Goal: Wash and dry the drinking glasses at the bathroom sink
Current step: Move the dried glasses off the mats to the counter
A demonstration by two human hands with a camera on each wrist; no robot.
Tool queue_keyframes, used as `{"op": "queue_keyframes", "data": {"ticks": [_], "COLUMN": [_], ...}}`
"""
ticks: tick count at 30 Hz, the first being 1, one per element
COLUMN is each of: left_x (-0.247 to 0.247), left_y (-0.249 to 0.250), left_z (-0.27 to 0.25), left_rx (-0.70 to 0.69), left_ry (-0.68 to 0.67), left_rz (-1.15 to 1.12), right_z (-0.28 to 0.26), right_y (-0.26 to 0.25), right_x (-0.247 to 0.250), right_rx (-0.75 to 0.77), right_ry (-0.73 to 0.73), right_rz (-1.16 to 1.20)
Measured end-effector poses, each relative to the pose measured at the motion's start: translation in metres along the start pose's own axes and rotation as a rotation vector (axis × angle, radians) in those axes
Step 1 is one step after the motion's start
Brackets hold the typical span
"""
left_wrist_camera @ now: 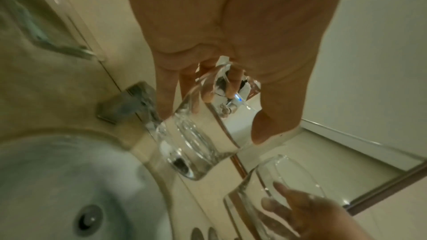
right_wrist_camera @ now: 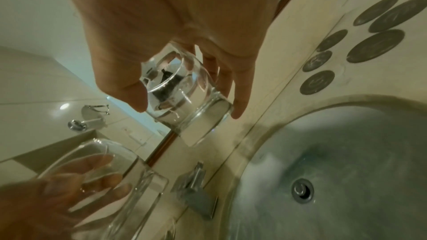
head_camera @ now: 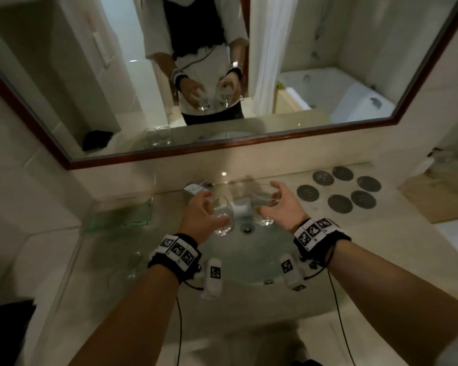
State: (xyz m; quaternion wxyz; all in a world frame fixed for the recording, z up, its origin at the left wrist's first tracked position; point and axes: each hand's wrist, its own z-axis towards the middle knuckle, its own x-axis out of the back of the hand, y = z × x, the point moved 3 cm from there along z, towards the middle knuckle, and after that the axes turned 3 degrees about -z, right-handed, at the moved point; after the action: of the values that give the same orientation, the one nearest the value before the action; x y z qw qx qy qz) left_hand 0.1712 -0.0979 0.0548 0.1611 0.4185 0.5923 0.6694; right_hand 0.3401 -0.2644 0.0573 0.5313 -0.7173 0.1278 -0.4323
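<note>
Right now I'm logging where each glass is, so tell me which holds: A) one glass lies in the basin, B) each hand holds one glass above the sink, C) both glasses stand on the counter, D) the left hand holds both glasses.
B: the left hand grips one glass and the right hand grips the other glass, both raised over the sink.

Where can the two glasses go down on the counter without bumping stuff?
Bare counter lies between the sink basin and the six dark round coasters. More bare counter runs left of the basin, in front of the green glass tray. Crowded spots: the coasters, the tray, and around the faucet behind the basin, where both hands hold the glasses.
</note>
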Motion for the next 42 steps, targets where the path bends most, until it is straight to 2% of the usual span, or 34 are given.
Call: {"op": "queue_keyframes", "data": {"ticks": [4,6,10,13,19,21,23,27,31,34,36,38,40,42], "left_x": [-0.042,-0.068,-0.126,-0.178,-0.28,-0.31,-0.337,-0.384,-0.416,-0.429,-0.433,-0.436,-0.437,-0.437], "left_y": [0.036,0.05,0.069,0.085,0.117,0.121,0.128,0.129,0.117,0.095,0.088,0.087,0.084,0.077], "left_z": [0.021,0.033,0.065,0.09,0.138,0.158,0.175,0.198,0.217,0.235,0.243,0.253,0.265,0.278], "left_rx": [-0.034,-0.002,0.121,0.199,0.443,0.505,0.547,0.609,0.655,0.689,0.701,0.656,0.592,0.539], "left_ry": [-0.052,-0.082,-0.136,-0.119,-0.115,-0.11,-0.137,-0.183,-0.302,-0.225,-0.195,-0.163,-0.104,0.011], "left_rz": [-0.085,-0.171,-0.313,-0.415,-0.671,-0.748,-0.704,-0.638,-0.774,-0.727,-0.608,-0.476,-0.313,-0.151], "right_z": [0.007,0.011,0.028,0.045,0.104,0.126,0.14,0.162,0.184,0.204,0.216,0.228,0.241,0.256], "right_y": [0.013,0.023,0.056,0.082,0.158,0.181,0.193,0.224,0.258,0.28,0.293,0.299,0.301,0.302], "right_x": [0.046,0.069,0.122,0.167,0.242,0.266,0.289,0.32,0.335,0.336,0.335,0.336,0.34,0.342], "right_rx": [-0.037,-0.048,-0.111,-0.146,-0.293,-0.348,-0.373,-0.422,-0.482,-0.48,-0.511,-0.509,-0.479,-0.421], "right_ry": [0.062,0.069,0.092,0.107,0.121,0.085,0.074,0.017,-0.055,-0.186,-0.245,-0.22,-0.124,-0.08], "right_rz": [0.009,0.022,0.185,0.279,0.445,0.491,0.565,0.534,0.596,0.537,0.539,0.486,0.299,0.065]}}
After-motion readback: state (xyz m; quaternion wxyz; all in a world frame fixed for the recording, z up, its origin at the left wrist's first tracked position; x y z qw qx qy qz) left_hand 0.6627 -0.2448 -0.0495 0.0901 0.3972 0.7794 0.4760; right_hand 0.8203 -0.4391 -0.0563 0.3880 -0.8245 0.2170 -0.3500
